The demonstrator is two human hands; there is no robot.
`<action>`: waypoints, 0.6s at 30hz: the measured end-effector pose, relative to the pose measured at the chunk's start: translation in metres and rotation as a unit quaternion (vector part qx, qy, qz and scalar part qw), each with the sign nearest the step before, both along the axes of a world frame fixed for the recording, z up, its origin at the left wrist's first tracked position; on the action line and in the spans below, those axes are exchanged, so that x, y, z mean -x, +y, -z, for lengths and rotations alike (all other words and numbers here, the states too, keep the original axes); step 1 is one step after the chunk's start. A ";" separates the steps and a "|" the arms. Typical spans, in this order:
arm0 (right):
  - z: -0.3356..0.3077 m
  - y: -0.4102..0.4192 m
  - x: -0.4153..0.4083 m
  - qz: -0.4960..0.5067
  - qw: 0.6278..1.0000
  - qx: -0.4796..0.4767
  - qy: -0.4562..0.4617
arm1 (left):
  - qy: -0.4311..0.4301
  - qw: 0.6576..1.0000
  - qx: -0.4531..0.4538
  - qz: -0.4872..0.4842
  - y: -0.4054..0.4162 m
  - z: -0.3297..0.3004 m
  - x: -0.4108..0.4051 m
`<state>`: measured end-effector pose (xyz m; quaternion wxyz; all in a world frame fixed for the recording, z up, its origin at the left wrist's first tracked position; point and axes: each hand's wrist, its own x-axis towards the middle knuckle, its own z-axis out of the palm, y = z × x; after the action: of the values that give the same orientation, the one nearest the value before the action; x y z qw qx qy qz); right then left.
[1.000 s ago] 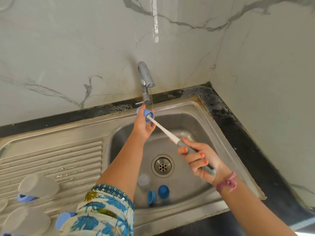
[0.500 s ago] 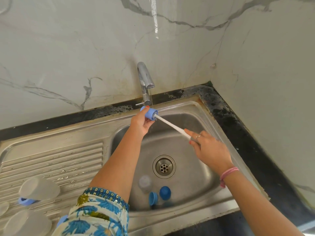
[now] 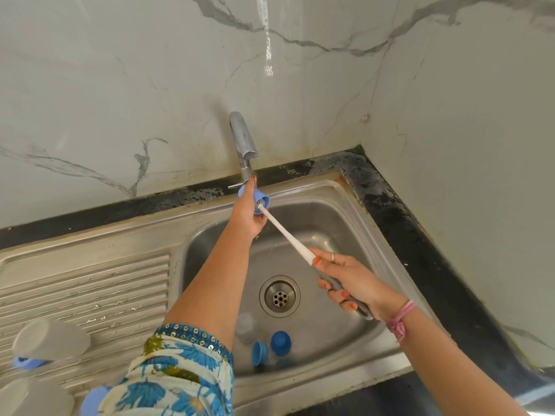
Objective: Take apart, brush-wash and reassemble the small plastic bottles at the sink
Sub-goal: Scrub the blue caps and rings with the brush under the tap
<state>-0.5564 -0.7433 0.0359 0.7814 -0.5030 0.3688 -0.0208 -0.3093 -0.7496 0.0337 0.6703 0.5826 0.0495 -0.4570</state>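
My left hand (image 3: 247, 216) holds a small blue bottle cap (image 3: 260, 200) up under the tap (image 3: 243, 142), open side toward me. My right hand (image 3: 350, 283) grips the grey handle of a long white bottle brush (image 3: 285, 231), whose bristle tip sits inside the cap. In the sink basin (image 3: 345, 223) near its front wall lie a clear small bottle (image 3: 245, 324) and two more blue caps (image 3: 280, 342), one lying on its side (image 3: 259, 352).
The drain (image 3: 280, 296) is in the middle of the basin. On the ribbed drainboard (image 3: 90, 292) at the left lie two pale cups (image 3: 49, 340) with blue parts. Marble walls close the back and right; a dark counter edge (image 3: 399, 223) runs around the sink.
My right hand turned and slid back down the brush handle, so its fingers again wrap the grey grip. The cap stayed under the tap with the brush tip inside it.
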 end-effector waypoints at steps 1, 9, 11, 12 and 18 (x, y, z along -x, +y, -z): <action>0.004 -0.001 0.001 -0.027 0.989 0.141 0.048 | -0.025 0.999 -0.027 0.010 0.000 0.002 -0.001; 0.006 -0.007 0.005 -0.147 0.610 0.713 0.313 | -0.050 0.997 -0.062 -0.011 0.006 0.006 0.004; 0.007 -0.003 0.002 -0.120 0.713 0.640 0.260 | 0.008 1.000 -0.017 -0.023 0.004 -0.002 0.004; 0.007 -0.001 0.001 -0.107 0.786 0.571 0.211 | 0.037 0.999 0.007 -0.039 0.003 -0.004 0.004; -0.013 -0.004 0.004 0.007 1.000 -0.005 0.009 | 0.120 0.977 0.138 -0.113 0.008 0.001 0.011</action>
<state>-0.5608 -0.7473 0.0490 0.7803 -0.4970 0.3791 -0.0202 -0.3201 -0.7412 0.0323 0.7809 0.4159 0.1319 -0.4471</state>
